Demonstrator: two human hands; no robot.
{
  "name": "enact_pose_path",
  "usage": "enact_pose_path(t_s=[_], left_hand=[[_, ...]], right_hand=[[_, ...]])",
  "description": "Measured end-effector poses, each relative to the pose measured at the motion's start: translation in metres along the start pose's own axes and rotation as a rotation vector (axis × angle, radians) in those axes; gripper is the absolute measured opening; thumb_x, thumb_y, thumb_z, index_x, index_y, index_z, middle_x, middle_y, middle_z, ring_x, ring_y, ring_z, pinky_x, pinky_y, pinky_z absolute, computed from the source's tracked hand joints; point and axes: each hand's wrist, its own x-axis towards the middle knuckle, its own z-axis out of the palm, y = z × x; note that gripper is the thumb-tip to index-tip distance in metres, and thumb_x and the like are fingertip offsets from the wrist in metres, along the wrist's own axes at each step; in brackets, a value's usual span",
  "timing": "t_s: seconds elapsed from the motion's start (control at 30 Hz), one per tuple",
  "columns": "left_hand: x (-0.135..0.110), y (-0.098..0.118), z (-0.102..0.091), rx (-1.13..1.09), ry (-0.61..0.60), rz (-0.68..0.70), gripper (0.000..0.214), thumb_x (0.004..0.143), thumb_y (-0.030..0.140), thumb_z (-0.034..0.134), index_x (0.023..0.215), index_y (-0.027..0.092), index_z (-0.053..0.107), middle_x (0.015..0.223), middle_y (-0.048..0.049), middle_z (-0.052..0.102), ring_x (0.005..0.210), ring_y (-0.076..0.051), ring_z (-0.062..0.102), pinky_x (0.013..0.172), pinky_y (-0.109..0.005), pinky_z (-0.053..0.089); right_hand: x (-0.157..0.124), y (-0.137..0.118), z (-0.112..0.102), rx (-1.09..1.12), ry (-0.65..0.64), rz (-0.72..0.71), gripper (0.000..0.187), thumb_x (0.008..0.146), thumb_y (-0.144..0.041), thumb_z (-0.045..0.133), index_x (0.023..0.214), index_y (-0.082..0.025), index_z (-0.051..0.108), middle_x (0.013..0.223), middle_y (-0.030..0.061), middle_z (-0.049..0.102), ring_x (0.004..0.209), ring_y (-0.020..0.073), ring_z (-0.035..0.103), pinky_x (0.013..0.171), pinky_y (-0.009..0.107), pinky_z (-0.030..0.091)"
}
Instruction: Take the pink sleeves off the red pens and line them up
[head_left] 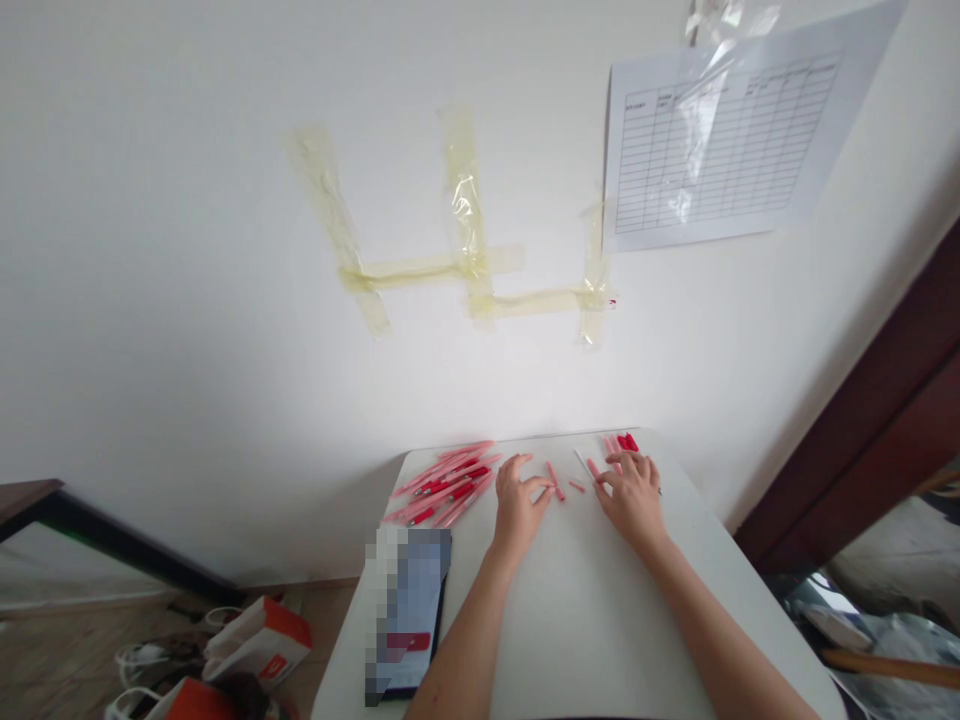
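Observation:
My left hand [519, 502] is over the white table with its fingers apart. Its thumb tip is beside a red-and-pink pen part [555, 480]; whether they touch is unclear. My right hand [634, 497] has its thumb and fingertips drawn together at the lower end of a thin white pen refill [583, 464]. Close to those fingertips lies a pink pen barrel [592, 467], partly covered by the hand. Between the hands rests a short pink piece [577, 486]. Behind my right hand are more pink barrels [611, 446] and small red pieces [628, 441].
A pile of pink and red pens [446, 485] covers the table's back left. In front of it lies a phone [416, 610], partly pixelated. The table [585, 620] meets a wall with yellowed tape [469, 215] and a printed sheet [720, 150]. Bags [259, 640] stand on the floor.

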Motion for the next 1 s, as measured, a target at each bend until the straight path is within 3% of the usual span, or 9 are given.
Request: enact_pose_path(t_s=[0.6,0.83,1.0], left_hand=[[0.0004,-0.0004,-0.0016,0.023,-0.006,-0.011,0.006,0.080,0.022,0.076,0.082,0.027,0.079,0.130,-0.0074,0.059,0.130,-0.030,0.050,0.114,-0.059,0.042],[-0.0004,-0.0019,0.0002,0.009,0.012,-0.003,0.006,0.078,0.021,0.076,0.080,0.026,0.077,0.129,-0.0074,0.059,0.130,-0.031,0.051,0.113,-0.060,0.043],[-0.0001,-0.0013,-0.0001,0.011,0.018,-0.001,0.008,0.078,0.018,0.076,0.080,0.026,0.077,0.128,-0.0079,0.060,0.130,-0.031,0.052,0.112,-0.061,0.043]], right_hand=[[-0.0011,0.0027,-0.0030,-0.008,-0.026,0.040,0.027,0.085,-0.038,0.065,0.062,-0.025,0.069,0.106,0.0111,0.066,0.122,0.0365,0.047,0.109,0.067,0.026],[-0.0023,0.0018,-0.0002,0.059,-0.054,0.040,0.028,0.087,-0.034,0.061,0.062,-0.025,0.069,0.108,0.0120,0.066,0.128,0.0369,0.044,0.112,0.066,0.021],[-0.0014,0.0040,0.0001,0.063,-0.045,0.070,0.022,0.085,-0.032,0.063,0.066,-0.025,0.070,0.107,0.0101,0.067,0.123,0.0362,0.047,0.108,0.066,0.028]])
